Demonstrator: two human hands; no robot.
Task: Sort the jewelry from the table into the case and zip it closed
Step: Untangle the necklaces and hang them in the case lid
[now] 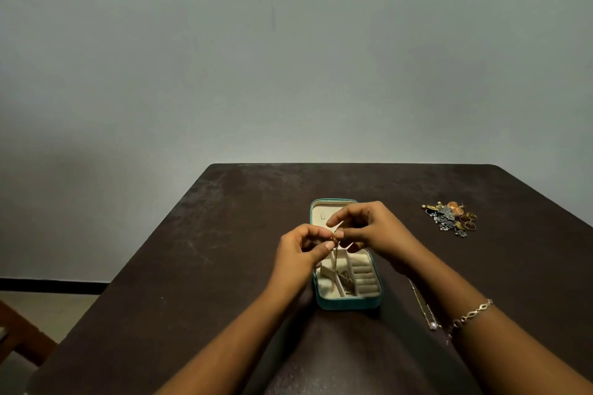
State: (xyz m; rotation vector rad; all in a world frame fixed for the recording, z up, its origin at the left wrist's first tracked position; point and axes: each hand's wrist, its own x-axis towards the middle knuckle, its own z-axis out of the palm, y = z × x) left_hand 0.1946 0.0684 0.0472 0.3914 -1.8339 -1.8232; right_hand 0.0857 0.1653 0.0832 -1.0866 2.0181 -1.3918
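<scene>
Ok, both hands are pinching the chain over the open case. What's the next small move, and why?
Probably lower the chain and let it coil into the case. It hangs from the left hand and right hand, its lower end seemingly inside a compartment already, and a pile of jewelry and a necklace wait on the table.

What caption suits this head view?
Left hand and right hand pinch a thin gold chain over an open teal jewelry case.

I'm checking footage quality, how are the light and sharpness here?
Head view: dim, even light, no glare; a shadow darkens the table by the case; the jewelry pile looks soft; the thin chain pinched by left hand and right hand is barely resolved.
</scene>
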